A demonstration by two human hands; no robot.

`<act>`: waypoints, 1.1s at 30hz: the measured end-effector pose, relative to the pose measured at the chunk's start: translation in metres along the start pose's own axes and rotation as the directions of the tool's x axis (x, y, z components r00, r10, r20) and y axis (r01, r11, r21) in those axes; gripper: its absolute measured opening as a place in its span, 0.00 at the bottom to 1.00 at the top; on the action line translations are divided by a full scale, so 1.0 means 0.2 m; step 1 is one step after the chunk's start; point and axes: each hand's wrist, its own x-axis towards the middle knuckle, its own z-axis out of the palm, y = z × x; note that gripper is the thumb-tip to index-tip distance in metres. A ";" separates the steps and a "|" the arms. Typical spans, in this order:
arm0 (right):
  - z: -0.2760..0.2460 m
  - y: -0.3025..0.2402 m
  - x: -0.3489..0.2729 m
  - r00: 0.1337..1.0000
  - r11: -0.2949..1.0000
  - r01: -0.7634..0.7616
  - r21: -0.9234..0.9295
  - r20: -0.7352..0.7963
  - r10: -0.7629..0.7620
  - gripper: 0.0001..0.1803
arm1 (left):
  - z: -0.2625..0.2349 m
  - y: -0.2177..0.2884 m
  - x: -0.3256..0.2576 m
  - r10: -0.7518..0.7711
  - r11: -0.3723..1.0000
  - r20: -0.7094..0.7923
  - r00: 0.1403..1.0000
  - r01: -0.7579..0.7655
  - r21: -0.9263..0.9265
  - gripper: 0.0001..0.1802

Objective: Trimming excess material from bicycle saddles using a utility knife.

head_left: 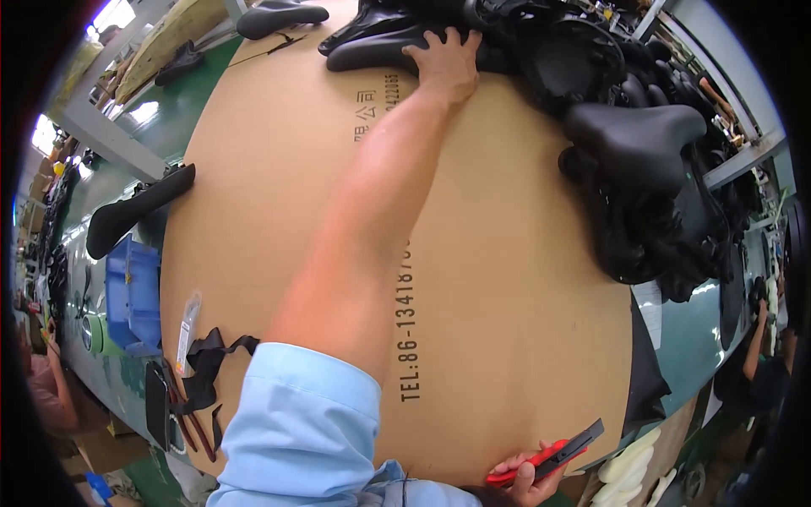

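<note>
My left hand [446, 61] reaches far across a big brown cardboard sheet [279, 169] and rests, fingers spread, on the rear of a black bicycle saddle [372, 52] at the sheet's far edge. The arm has a light blue sleeve [296, 431]. My right hand [525, 477] is at the near edge, closed around a red and black utility knife [557, 455] whose tip points up and right. A large heap of black saddles [634, 144] fills the far right of the sheet.
Another black saddle [135, 211] lies off the sheet's left edge, above a blue plastic bin [133, 291]. Black straps [203, 363] and a small packet [187, 323] lie near the front left. A saddle [283, 15] sits at the far top. Other people stand at both sides.
</note>
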 end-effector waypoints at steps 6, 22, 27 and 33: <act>-0.03 0.01 0.01 0.999 0.998 0.046 -0.049 0.031 -0.044 0.23 | -0.51 -0.18 -0.29 0.231 0.947 -0.041 0.972 -0.234 -0.220 0.33; 0.07 -0.18 -0.03 0.939 0.958 -0.009 -0.285 0.328 0.107 0.17 | -1.69 -0.16 -1.96 -0.703 0.489 0.212 0.679 0.677 -0.550 0.17; 0.10 -0.27 -0.11 0.927 0.909 0.048 -0.414 0.358 0.114 0.17 | -1.77 0.04 -1.81 -0.148 0.794 0.303 0.942 0.296 -0.531 0.12; 0.11 -0.30 -0.14 0.931 0.852 0.182 -0.490 0.364 0.010 0.19 | -1.62 0.23 -1.82 -0.200 0.726 0.475 0.857 0.455 -0.515 0.12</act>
